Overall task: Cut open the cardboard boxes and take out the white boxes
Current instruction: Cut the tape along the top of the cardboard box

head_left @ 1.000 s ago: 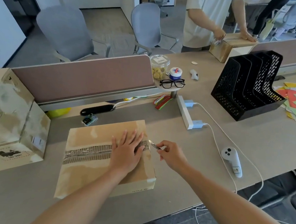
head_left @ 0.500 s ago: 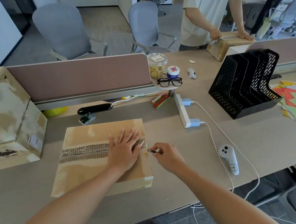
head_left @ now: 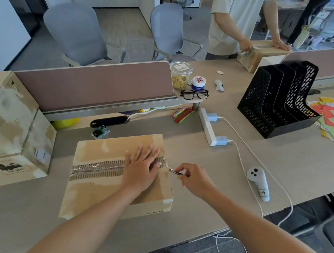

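Under L hand: cardboard box; R hand at edge w/ blade.

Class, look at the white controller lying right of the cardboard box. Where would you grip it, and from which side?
Probably its slim handle, from above, fingers across the narrow sides. The controller lies flat, buttons up, and white cables run close along both sides, so a sideways approach risks snagging.

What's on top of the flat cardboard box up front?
Left hand lies flat on the brown cardboard box, covering part of its shiny tape strip. Right hand pinches a small metal blade at the strip's right end. Box closed: contents unseen.
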`<state>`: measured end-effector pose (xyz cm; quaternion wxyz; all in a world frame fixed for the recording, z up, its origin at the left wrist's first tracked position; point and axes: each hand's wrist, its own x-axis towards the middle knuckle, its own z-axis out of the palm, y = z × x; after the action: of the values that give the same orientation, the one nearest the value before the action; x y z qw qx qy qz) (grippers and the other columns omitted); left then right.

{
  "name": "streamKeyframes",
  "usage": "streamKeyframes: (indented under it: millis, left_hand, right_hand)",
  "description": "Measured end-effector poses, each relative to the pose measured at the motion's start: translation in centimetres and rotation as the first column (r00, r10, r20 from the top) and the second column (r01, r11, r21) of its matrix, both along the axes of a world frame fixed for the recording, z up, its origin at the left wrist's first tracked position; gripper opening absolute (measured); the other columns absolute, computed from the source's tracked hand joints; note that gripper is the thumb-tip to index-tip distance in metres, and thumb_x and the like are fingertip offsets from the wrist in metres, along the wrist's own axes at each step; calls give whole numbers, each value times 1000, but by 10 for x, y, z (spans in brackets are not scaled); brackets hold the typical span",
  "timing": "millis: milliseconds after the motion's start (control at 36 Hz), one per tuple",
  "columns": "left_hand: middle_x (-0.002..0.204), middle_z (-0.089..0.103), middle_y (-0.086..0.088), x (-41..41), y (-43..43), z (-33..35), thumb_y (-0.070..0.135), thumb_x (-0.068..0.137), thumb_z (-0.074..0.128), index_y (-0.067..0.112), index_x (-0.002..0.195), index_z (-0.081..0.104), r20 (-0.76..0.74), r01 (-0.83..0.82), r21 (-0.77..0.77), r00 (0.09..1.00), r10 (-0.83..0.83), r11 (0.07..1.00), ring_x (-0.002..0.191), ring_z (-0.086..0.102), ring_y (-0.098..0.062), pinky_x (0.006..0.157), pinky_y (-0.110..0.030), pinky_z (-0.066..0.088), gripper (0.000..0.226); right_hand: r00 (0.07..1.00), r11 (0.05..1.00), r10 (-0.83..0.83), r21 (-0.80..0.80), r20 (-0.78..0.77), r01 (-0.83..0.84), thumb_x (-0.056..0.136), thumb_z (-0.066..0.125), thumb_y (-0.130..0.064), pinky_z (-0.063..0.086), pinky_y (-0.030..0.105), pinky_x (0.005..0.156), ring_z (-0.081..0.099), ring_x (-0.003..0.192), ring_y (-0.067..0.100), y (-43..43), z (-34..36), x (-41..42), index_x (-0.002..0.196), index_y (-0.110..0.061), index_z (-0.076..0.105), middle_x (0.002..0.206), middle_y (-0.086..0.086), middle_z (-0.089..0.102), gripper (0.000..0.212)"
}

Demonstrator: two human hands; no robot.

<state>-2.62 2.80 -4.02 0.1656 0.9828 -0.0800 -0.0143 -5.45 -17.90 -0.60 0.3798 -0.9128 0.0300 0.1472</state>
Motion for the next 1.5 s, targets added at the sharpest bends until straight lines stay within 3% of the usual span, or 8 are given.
streamKeyframes:
  millis: [222, 333, 417, 528, 861, 1000, 1167, 1500]
  left_hand:
    - [160, 19, 16, 3, 13, 10, 51, 99, 41, 37, 148, 37, -123, -15, -303, 992, -24, 953, 151, 4, -12, 121, -43, -6, 51]
    - [155, 34, 10, 4, 22, 24, 39, 99, 49, 29, 144, 47, -215, -113, -479, 977, 8, 870, 147, 20, -11, 120, -38, 9, 45]
    - [137, 56, 14, 5, 33, 33, 38, 98, 51, 33, 128, 60, -247, -196, -554, 967, 66, 809, 127, 50, -7, 105, -28, 37, 32]
    - [118, 66, 15, 6, 51, 45, 30, 97, 55, 30, 116, 68, -270, -324, -658, 944, 189, 680, 109, 59, -2, 84, -16, 42, 23]
    - [86, 62, 17, -5, 142, 59, 23, 93, 57, 31, 96, 63, -108, -507, -574, 826, 553, 644, 83, 58, -5, 64, -10, 36, 11]
    - [103, 66, 9, -25, 179, 35, 14, 87, 63, 23, 109, 66, -145, -604, -575, 740, 657, 552, 97, 61, -12, 74, -25, 44, 24]
    - [104, 66, 3, -43, 195, 9, 26, 88, 71, 13, 109, 66, -209, -685, -597, 636, 742, 418, 93, 61, -15, 79, -27, 44, 25]
    - [74, 69, 8, -59, 180, 3, 31, 88, 64, 27, 76, 65, -287, -744, -596, 550, 784, 304, 68, 65, -12, 64, -34, 52, 13]
  right_hand:
    - [997, 998, -40, -45, -61, 37, 89, 62, -26, 41, 24, 52, 50, 49, 5, 2, 14, 3, 91, -37, 69, 61, -11, 69, 14]
    - [969, 999, 32, -31, -247, -41, 90, 63, -11, 29, 16, 35, 37, 30, 3, 4, 43, 22, 95, -16, 73, 57, 1, 65, 12]
    - [941, 979, 98, -137, -323, -149, 91, 61, -9, 28, 15, 34, 35, 33, 7, 5, 72, 36, 101, -11, 71, 61, 1, 67, 14]
    - [966, 983, 83, -138, -247, -120, 94, 58, -11, 26, 12, 33, 35, 40, 12, 16, 95, 54, 104, -14, 68, 67, 3, 67, 15]
    - [962, 963, 267, -8, -56, -268, 94, 58, -40, 33, 15, 37, 39, 37, 9, 125, 89, 89, 97, -33, 64, 69, -4, 74, 9]
    - [931, 931, 365, 23, 4, -365, 96, 52, -25, 37, 21, 45, 41, 38, 5, 175, 65, 89, 107, -34, 65, 69, -6, 73, 19]
    - [873, 875, 484, -62, 65, -481, 92, 58, -25, 46, 27, 64, 63, 76, 12, 215, 42, 77, 107, -34, 63, 85, -7, 71, 19]
    - [747, 747, 652, -279, 130, -604, 91, 53, -27, 49, 28, 75, 63, 95, 17, 243, 32, 68, 109, -39, 67, 103, -11, 71, 26]
